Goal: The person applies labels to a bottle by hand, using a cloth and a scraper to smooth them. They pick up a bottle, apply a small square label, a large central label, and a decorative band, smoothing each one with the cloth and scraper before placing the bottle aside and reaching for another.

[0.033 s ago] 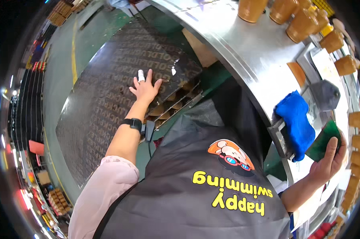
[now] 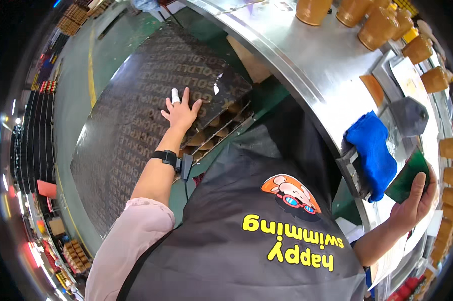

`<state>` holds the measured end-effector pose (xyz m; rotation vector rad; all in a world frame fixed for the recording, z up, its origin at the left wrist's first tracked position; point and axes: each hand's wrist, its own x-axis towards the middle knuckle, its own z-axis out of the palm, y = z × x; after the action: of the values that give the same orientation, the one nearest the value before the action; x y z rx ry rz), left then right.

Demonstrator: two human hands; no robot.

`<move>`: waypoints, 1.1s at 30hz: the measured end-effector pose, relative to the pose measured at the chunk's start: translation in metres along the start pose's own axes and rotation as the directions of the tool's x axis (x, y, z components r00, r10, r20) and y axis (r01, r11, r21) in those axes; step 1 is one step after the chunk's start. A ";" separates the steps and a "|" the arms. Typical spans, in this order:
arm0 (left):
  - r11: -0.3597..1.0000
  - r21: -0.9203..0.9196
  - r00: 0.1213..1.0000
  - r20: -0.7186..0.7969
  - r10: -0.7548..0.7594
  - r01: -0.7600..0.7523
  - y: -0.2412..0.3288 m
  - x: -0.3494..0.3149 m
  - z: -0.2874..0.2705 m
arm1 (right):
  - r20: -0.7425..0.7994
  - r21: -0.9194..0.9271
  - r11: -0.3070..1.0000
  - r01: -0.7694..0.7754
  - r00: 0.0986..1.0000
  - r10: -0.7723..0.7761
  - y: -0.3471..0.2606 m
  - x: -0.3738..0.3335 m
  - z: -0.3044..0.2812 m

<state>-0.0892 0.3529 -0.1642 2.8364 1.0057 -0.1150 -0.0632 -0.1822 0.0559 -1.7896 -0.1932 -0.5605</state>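
My left hand (image 2: 181,114) lies flat with its fingers spread on a large dark board (image 2: 136,110) with faint lettering, and a white wrap covers one fingertip. Under the board's near edge, several brown rounded pieces (image 2: 214,133) show in gaps. At the right, my right hand (image 2: 416,203) grips a thin dark-green piece (image 2: 409,175) between thumb and fingers; its exact kind is unclear. A crumpled blue cloth (image 2: 372,153) hangs over the edge of the metal table beside that hand. Just beyond the green piece stands a grey faceted block (image 2: 408,116).
The shiny metal table (image 2: 286,45) curves along the right side. Several brown glossy pots (image 2: 379,29) stand on its far part, with more brown pieces (image 2: 449,175) along the right rim. Stacked goods (image 2: 75,253) and a red chair (image 2: 47,188) are at the left.
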 end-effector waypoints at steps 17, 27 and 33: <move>0.959 -0.052 0.936 -0.237 0.259 -0.279 0.029 0.007 -0.019 | 0.018 -0.428 0.869 0.248 0.964 -0.266 0.003 0.041 -0.076; 0.123 -0.667 0.546 -0.473 0.692 -0.735 0.258 -0.057 -0.160 | 0.059 -0.799 0.590 0.119 0.991 -0.120 0.111 0.281 -0.157; 0.011 -0.558 0.364 -0.526 0.768 -0.830 0.293 -0.042 -0.174 | -0.140 -0.960 0.241 -0.143 0.990 0.033 0.187 0.399 -0.165</move>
<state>0.0683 0.1268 0.0410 2.0478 -0.6762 0.4551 0.3164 -0.4549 0.1125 -2.9948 0.4743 -0.7558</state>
